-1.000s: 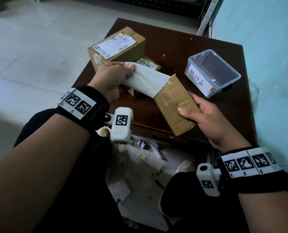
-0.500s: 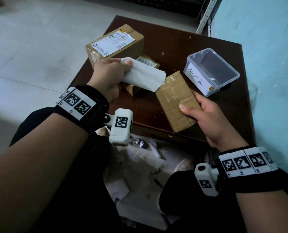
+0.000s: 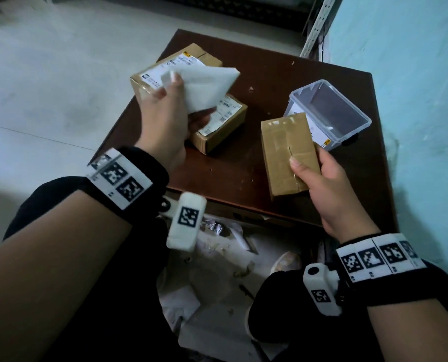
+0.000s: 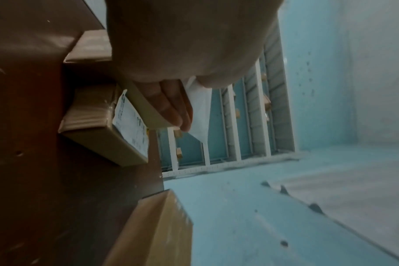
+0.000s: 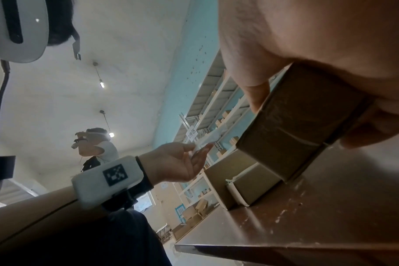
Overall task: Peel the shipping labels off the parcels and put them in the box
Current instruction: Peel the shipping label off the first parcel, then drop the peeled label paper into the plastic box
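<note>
so the left hand [image 3: 165, 118] pinches the peeled label [image 3: 204, 87] above the table [image 3: 243, 163], right hand [image 3: 330, 189] grips the bare parcel [image 3: 285, 152]. looks light, floppy, sticky; best held by its edge toward the box [image 3: 348, 131].

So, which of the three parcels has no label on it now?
The parcel gripped by the right hand: its top is bare cardboard and tape; both table parcels carry labels.

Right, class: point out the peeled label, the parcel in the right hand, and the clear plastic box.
peeled label [image 3: 207, 87], head view, middle of its white back
parcel [image 3: 286, 152], head view, taped top face
clear plastic box [image 3: 358, 126], head view, near rim
</note>
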`<state>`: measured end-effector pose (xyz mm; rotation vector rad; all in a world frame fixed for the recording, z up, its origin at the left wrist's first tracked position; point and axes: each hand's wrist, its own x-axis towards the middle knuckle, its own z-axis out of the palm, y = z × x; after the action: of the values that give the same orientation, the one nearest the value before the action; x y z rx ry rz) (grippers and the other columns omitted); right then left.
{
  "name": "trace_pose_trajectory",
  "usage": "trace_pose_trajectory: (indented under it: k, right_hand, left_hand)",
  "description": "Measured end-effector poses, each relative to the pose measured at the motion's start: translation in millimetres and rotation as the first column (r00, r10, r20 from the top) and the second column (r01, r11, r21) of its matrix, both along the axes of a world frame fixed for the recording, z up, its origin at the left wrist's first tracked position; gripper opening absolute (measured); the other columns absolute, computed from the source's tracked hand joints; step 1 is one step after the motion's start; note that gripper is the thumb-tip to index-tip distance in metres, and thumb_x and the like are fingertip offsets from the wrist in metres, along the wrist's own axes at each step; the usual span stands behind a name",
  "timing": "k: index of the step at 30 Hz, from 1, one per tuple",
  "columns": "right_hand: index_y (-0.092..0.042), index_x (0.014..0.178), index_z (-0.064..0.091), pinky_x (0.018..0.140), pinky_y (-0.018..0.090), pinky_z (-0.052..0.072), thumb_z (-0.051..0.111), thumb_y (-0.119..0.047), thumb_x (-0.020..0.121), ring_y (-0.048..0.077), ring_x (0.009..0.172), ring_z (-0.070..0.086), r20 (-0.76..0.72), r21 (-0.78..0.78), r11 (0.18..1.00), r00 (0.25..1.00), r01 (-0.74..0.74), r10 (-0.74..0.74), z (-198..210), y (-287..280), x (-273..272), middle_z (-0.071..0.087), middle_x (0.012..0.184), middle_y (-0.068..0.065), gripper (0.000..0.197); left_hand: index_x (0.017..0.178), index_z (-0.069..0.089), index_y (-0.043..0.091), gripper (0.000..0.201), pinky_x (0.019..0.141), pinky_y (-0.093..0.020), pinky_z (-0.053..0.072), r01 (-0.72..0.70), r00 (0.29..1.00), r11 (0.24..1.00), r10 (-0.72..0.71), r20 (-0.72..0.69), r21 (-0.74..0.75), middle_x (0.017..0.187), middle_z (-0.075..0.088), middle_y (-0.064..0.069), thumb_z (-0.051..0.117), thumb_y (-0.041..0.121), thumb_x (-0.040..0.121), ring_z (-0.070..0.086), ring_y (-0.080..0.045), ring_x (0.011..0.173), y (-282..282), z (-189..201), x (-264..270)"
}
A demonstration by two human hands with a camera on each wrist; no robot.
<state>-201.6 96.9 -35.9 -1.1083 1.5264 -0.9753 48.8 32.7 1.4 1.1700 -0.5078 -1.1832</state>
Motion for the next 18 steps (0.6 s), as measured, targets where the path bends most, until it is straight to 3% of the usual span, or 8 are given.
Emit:
trace_pose_trajectory:
  k: [3, 5, 8, 10, 15, 18]
  right_hand:
    - [-0.033, 0.149, 0.057, 0.094, 0.026, 0.055, 0.065, -0.031, 0.107, 0.0, 0.113, 0.071, 0.0, -0.018, 0.999, 0.999, 0.045, -0.045, -3.1, -1.2, 1.5, 0.074, 0.127, -0.014, 0.043]
    - [-0.031, 0.15, 0.057, 0.098, 0.029, 0.055, 0.064, -0.034, 0.108, 0.003, 0.118, 0.07, -0.001, -0.017, 0.998, 0.998, 0.067, -0.067, -7.8, -1.9, 2.7, 0.073, 0.13, -0.013, 0.043]
    - [-0.036, 0.141, 0.058, 0.109, 0.038, 0.054, 0.062, -0.048, 0.106, 0.007, 0.123, 0.068, -0.003, -0.012, 0.997, 0.997, 0.075, -0.075, -16.9, -3.2, 4.0, 0.072, 0.132, -0.012, 0.037]
    - [-0.039, 0.138, 0.056, 0.112, 0.042, 0.053, 0.061, -0.056, 0.104, 0.009, 0.122, 0.068, -0.028, 0.002, 0.997, 0.997, 0.075, -0.075, -23.9, -5.7, 5.8, 0.071, 0.131, -0.012, 0.039]
    - [-0.022, 0.157, 0.047, 0.113, 0.048, 0.052, 0.06, -0.067, 0.1, 0.019, 0.128, 0.063, -0.161, 0.063, 0.993, 0.983, 0.097, -0.086, -32.6, -15.3, 8.3, 0.064, 0.144, -0.002, 0.074]
    - [-0.022, 0.162, 0.042, 0.114, 0.05, 0.05, 0.056, -0.067, 0.102, 0.025, 0.138, 0.058, -0.282, 0.073, 0.995, 0.959, 0.063, -0.04, -36.8, -18.1, 8.5, 0.058, 0.15, 0.003, 0.076]
  left_hand:
    - [0.107, 0.06, 0.019, 0.023, 0.069, -0.037, 0.066, 0.109, 0.99, 0.993, -0.105, 0.092, -0.04, 0.097, 0.078, -0.007, 0.047, 0.038, 0.112, 0.08, -0.032, 0.087, 9.7, -1.8, -19.2]
    - [0.104, 0.059, 0.023, 0.023, 0.063, -0.033, 0.063, 0.158, 0.979, 0.986, -0.149, 0.139, -0.056, 0.09, 0.078, -0.001, 0.045, 0.039, 0.112, 0.079, -0.027, 0.076, 14.7, -4.6, -30.1]
    - [0.108, 0.06, 0.019, 0.024, 0.055, -0.027, 0.06, 0.215, 0.966, 0.972, -0.196, 0.171, -0.098, 0.102, 0.074, -0.008, 0.044, 0.037, 0.112, 0.079, -0.024, 0.072, 18.2, -10.5, -44.2]
    - [0.109, 0.06, 0.018, 0.022, 0.057, -0.027, 0.061, 0.242, 0.958, 0.963, -0.216, 0.19, -0.122, 0.106, 0.073, -0.01, 0.045, 0.034, 0.112, 0.079, -0.025, 0.074, 20.9, -14.4, -52.5]
    - [0.107, 0.063, 0.01, 0.019, 0.064, -0.031, 0.064, 0.238, 0.964, 0.949, -0.204, 0.173, -0.208, 0.116, 0.069, -0.029, 0.052, 0.025, 0.11, 0.079, -0.026, 0.078, 20.3, -21.0, -67.9]
    - [0.097, 0.066, 0.012, 0.015, 0.074, -0.032, 0.064, 0.224, 0.96, 0.947, -0.173, 0.222, -0.229, 0.099, 0.069, -0.018, 0.058, 0.018, 0.108, 0.077, -0.023, 0.086, 18.6, -26.5, -72.9]
